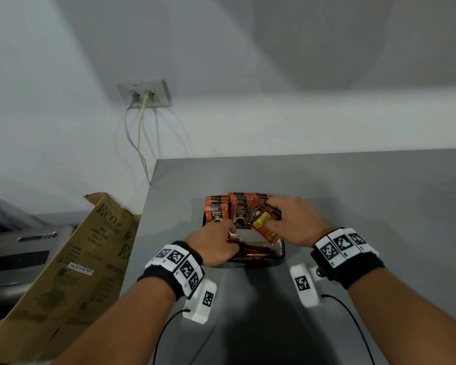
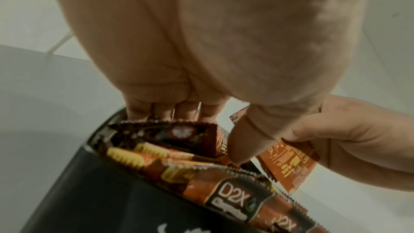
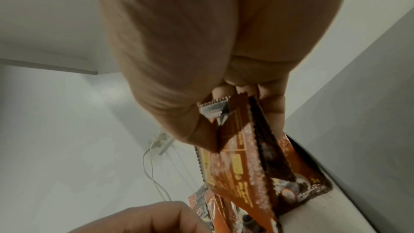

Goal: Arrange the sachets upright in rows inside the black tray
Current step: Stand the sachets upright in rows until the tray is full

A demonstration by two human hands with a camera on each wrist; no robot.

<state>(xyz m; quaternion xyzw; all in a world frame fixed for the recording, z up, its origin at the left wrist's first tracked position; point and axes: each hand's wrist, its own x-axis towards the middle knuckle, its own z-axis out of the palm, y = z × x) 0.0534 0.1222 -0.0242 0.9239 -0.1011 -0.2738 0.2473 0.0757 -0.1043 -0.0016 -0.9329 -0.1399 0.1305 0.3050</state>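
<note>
left hand [image 1: 213, 246] digs among flat sachets [image 1: 250, 252] at black tray's [image 1: 281, 248] near edge, fingers curled | right hand [image 1: 292, 219] pinches several sachets [image 1: 264, 222]; likely to stand beside upright rows [image 1: 231, 208]

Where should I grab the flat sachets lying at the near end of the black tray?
Take the flat sachets by their serrated top edges, coming from above. They lie stacked low inside the black tray, so its wall blocks a side grip. The left hand already reaches in there; the right hand holds sachets.
</note>
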